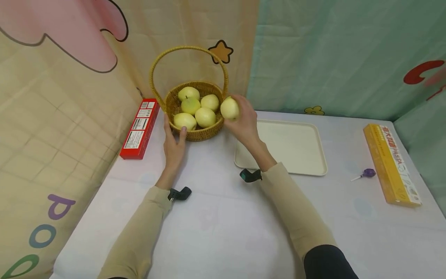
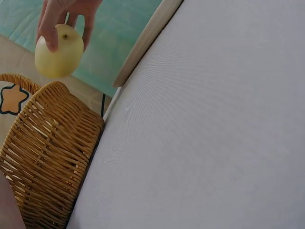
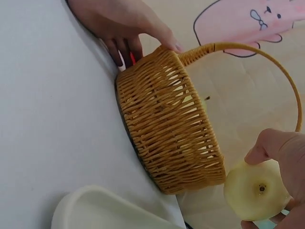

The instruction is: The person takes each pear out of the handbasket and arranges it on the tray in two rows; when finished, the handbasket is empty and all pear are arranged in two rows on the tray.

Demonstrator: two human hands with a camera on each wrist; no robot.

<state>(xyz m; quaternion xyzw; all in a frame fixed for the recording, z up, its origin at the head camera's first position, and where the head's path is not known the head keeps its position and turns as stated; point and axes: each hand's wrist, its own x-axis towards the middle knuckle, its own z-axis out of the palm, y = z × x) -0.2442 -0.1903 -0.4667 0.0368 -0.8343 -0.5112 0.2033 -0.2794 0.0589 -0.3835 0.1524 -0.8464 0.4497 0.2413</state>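
Right hand point(image 1: 246, 120), in the head view, is curled round a pale yellow-green round fruit point(image 1: 230, 109) just right of a brown woven basket point(image 1: 202, 135) holding five more point(image 1: 205, 117); the left hand point(image 1: 174, 149), thumb and fingers spread, touches the basket's near left side. Left wrist view: the fruit is held near the rim point(image 2: 24, 114). Right wrist view: the left thumb point(image 3: 164, 36) lies at the rim beside the handle point(image 3: 267, 55)

Your right hand point(image 1: 245, 120) grips a fruit point(image 1: 229, 109) with smooth, faintly glossy skin. Your left hand point(image 1: 174, 149) holds a rough basket point(image 1: 203, 134) of woven wicker. Near your right grip lies a smooth, plastic-looking tray point(image 1: 290, 145); left of your left grip, a smooth card box point(image 1: 140, 129); below both, matt, finely woven cloth point(image 1: 212, 217).
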